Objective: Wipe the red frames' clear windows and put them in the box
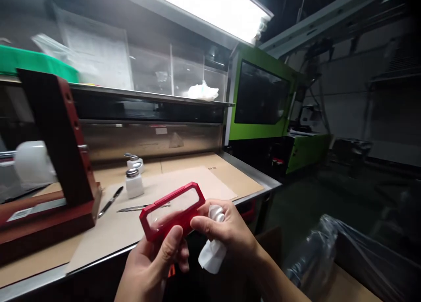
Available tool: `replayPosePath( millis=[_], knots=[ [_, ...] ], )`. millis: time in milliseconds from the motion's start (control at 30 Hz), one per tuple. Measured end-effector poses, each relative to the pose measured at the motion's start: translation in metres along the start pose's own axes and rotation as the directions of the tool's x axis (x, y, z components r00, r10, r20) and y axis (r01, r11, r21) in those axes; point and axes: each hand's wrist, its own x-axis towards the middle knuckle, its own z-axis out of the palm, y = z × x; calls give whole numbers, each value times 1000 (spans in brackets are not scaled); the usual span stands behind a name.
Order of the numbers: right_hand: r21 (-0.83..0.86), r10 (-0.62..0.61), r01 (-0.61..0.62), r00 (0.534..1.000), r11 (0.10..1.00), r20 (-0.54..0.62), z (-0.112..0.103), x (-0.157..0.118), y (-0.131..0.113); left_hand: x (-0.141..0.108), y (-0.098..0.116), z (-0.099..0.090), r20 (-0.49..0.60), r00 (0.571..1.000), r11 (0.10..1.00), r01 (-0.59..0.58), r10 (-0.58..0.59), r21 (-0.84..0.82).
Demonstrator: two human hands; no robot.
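Observation:
A red frame-shaped plastic part with a clear window point(199, 192) is held up over the front edge of the bench. Its lower left side is gripped by my left hand point(154, 258), thumb in front. My right hand point(230, 229) pinches the right end of the part and also clutches a crumpled white wipe point(212, 256), which hangs below the fingers. Behind the part, metal tweezers point(133, 208) lie on the paper, and a dark-handled knife point(111, 201) rests to their left. White bottles with metal caps, one a dispenser point(134, 186), stand farther back.
At left stands a dark red holder point(70, 161) with a white roll point(33, 161). A shelf point(148, 97) above carries a green bin point(36, 63) and crumpled white material point(203, 91). A green machine point(259, 96) is beyond the bench. A plastic-lined box point(345, 258) sits at lower right.

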Motion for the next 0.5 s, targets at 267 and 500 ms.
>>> replayPosePath(
  millis=[267, 500],
  knots=[
    [-172, -304, 304, 952, 937, 30, 31, 44, -46, 28, 58, -34, 21, 946, 936, -322, 322, 140],
    [-434, -658, 599, 753, 673, 19, 39, 64, -92, 39, 95, -42, 72, 907, 898, -421, 415, 126]
  ],
)
